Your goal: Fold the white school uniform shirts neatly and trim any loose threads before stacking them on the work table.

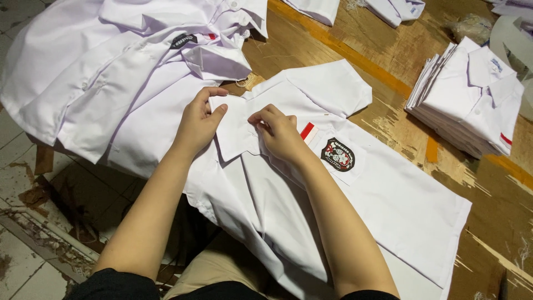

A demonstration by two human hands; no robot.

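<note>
A white short-sleeved shirt [388, 200] lies flat on a wooden table [388, 50], with a black and red badge [337, 154] on its chest pocket and a small red and white patch [308, 132] above it. My left hand [200, 119] pinches the left point of the shirt's collar [236, 136]. My right hand [277, 132] presses down on the collar's other side near the neck. Both hands touch the collar.
A loose heap of white shirts [111, 72] covers the table's left end. A neat stack of folded white shirts [472, 100] stands at the right. More folded shirts [394, 10] lie along the far edge. Tiled floor [22, 261] shows at lower left.
</note>
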